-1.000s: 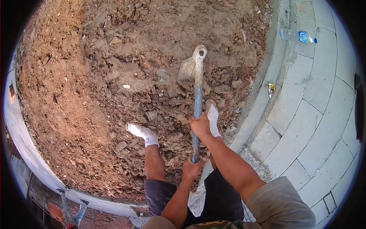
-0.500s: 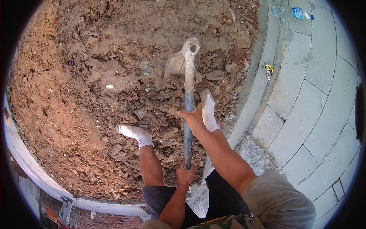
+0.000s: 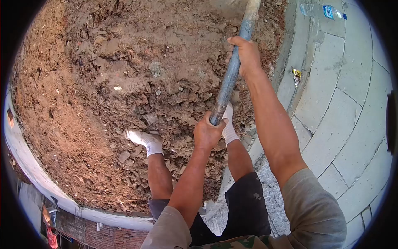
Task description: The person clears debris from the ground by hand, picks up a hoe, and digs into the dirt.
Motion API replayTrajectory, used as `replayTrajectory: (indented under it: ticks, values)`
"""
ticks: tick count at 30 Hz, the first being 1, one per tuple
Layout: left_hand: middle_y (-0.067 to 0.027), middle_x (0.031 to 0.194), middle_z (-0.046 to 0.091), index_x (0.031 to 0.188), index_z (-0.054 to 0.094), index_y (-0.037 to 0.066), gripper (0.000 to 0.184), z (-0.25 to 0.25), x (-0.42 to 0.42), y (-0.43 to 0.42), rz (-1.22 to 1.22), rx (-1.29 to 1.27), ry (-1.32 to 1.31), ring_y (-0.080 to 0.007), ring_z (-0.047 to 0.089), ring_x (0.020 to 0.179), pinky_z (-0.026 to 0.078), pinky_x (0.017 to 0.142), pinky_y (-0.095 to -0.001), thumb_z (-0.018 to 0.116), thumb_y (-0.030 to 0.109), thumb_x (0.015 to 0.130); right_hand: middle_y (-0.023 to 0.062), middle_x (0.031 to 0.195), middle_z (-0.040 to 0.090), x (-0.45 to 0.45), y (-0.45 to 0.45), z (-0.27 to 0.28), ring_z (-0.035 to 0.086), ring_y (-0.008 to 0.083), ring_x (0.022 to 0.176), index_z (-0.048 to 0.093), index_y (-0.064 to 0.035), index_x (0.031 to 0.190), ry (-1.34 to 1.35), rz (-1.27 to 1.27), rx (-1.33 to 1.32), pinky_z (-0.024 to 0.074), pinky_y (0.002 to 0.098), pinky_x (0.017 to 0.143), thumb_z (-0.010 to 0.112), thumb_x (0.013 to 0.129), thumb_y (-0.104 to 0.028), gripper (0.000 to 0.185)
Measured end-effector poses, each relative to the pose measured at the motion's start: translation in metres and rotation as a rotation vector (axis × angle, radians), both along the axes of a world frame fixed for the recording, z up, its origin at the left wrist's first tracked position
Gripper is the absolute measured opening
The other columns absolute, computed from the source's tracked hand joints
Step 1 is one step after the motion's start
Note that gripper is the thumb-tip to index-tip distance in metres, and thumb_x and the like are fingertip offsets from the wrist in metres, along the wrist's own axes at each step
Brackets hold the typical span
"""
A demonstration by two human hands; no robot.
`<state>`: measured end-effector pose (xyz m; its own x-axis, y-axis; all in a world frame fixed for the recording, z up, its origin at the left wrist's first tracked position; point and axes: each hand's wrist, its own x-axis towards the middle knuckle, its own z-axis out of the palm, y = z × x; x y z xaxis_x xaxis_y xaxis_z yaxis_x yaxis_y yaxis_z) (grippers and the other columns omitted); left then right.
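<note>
A blue-grey hoe handle (image 3: 231,74) slants up and to the right across the view; its metal head lies beyond the top edge, out of sight. Around the handle's lower end my left hand (image 3: 208,132) is closed. Further up, my right hand (image 3: 247,54) grips the same handle, thumb across it. Below the tool is rough brown soil (image 3: 95,120) with clods and small stones. My feet, in dirty white socks, stand on it, the left one (image 3: 145,140) turned outward and the right one (image 3: 229,126) partly behind my left hand and the handle.
Pale paving slabs (image 3: 327,108) with a raised kerb border the soil on the right. On them lie a clear bottle with a blue label (image 3: 328,12) and a small yellow-and-black wrapper (image 3: 296,77). A white wall edge (image 3: 116,222) curves along the left and bottom, with brickwork below.
Both hands have lifted the hoe up and forward. Its head, earlier resting on the soil, has left the view at the top, and the handle now leans to the right.
</note>
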<state>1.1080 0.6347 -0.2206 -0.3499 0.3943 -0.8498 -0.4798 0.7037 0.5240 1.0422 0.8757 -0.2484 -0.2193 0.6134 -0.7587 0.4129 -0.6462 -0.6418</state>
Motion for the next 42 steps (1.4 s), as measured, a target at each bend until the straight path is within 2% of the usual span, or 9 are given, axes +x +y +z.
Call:
replayTrajectory:
  ticks: [8,12,13,18,25,28,32,37,42]
  values:
    - [-0.0136,0.074,0.067,0.099,0.068,0.006,0.038,0.122,0.08,-0.113,-0.035,-0.245,-0.198,-0.0279,0.066,0.068,0.051,0.066,-0.0403,0.077,0.033,0.074,0.0095,0.072,0.055,0.078,-0.141,0.064,0.052,0.0198,0.044,0.053,0.0026,0.101,-0.167,0.028,-0.193,0.0475,0.0362,0.041,0.067,0.076,-0.007,0.031]
    - [-0.0137,0.074,0.067,0.096,0.067,0.009,0.033,0.057,0.036,-0.055,0.051,-0.014,-0.081,-0.0287,0.067,0.068,0.051,0.064,-0.0391,0.076,0.033,0.075,0.0086,0.067,0.054,0.017,-0.068,0.072,0.053,0.0186,0.046,0.052,0.001,0.094,-0.022,0.036,-0.014,0.0489,0.0346,0.043,0.067,0.076,-0.009,0.025]
    - [0.0004,0.069,0.059,0.096,0.065,0.001,0.028,0.038,0.017,-0.033,0.058,0.035,-0.094,-0.0092,0.05,0.061,0.045,0.058,-0.0294,0.075,0.02,0.077,0.0084,0.066,0.054,0.001,-0.047,0.068,0.053,0.0185,0.046,0.053,0.0015,0.093,0.014,0.066,0.026,0.0491,0.0343,0.043,0.066,0.077,-0.01,0.024]
    - [-0.0013,0.066,0.058,0.091,0.062,-0.001,0.032,-0.011,-0.033,-0.02,0.058,0.014,0.079,-0.0101,0.05,0.059,0.045,0.056,-0.0302,0.075,0.024,0.077,0.0089,0.064,0.055,-0.055,-0.032,-0.004,0.055,0.0184,0.046,0.054,0.0039,0.087,-0.029,0.103,0.095,0.0481,0.0347,0.042,0.065,0.079,-0.012,0.021]
    - [-0.0163,0.079,0.069,0.099,0.068,0.005,0.042,0.124,0.084,-0.154,0.007,-0.3,-0.268,-0.0295,0.068,0.072,0.052,0.07,-0.04,0.078,0.036,0.073,0.0079,0.067,0.053,0.064,-0.183,0.059,0.052,0.0196,0.044,0.051,0.0018,0.098,-0.222,0.091,-0.246,0.0464,0.036,0.038,0.065,0.076,-0.005,0.027]
    - [-0.0152,0.081,0.069,0.099,0.067,0.007,0.041,0.1,0.085,-0.135,0.068,-0.119,-0.142,-0.0306,0.069,0.075,0.052,0.068,-0.0392,0.078,0.038,0.074,0.0075,0.067,0.053,0.046,-0.16,0.083,0.053,0.0173,0.046,0.052,0.0005,0.093,-0.11,0.105,-0.068,0.0467,0.0345,0.04,0.065,0.076,-0.006,0.023]
    - [-0.0044,0.073,0.065,0.101,0.066,0.004,0.032,0.043,0.014,-0.057,0.076,0.09,-0.121,-0.0101,0.056,0.064,0.048,0.063,-0.0297,0.077,0.024,0.078,0.0063,0.066,0.053,-0.014,-0.074,0.089,0.054,0.0158,0.049,0.053,-0.0025,0.089,0.009,0.114,0.101,0.0475,0.0327,0.043,0.065,0.078,-0.01,0.018]
    - [-0.0159,0.076,0.067,0.098,0.067,0.01,0.039,0.003,-0.009,-0.053,0.004,-0.054,-0.002,-0.0319,0.067,0.073,0.051,0.068,-0.0406,0.075,0.04,0.074,0.0061,0.066,0.053,-0.017,-0.068,0.007,0.053,0.017,0.048,0.056,-0.002,0.088,-0.05,0.099,0.015,0.0459,0.0336,0.042,0.064,0.079,-0.014,0.017]
    - [-0.0158,0.082,0.068,0.104,0.067,0.007,0.046,0.125,0.112,-0.168,-0.013,-0.413,-0.331,-0.0318,0.068,0.078,0.051,0.072,-0.043,0.076,0.04,0.073,0.0098,0.068,0.054,0.108,-0.213,0.023,0.052,0.0208,0.043,0.052,0.0006,0.107,-0.289,0.066,-0.392,0.0451,0.0364,0.038,0.067,0.076,-0.008,0.035]
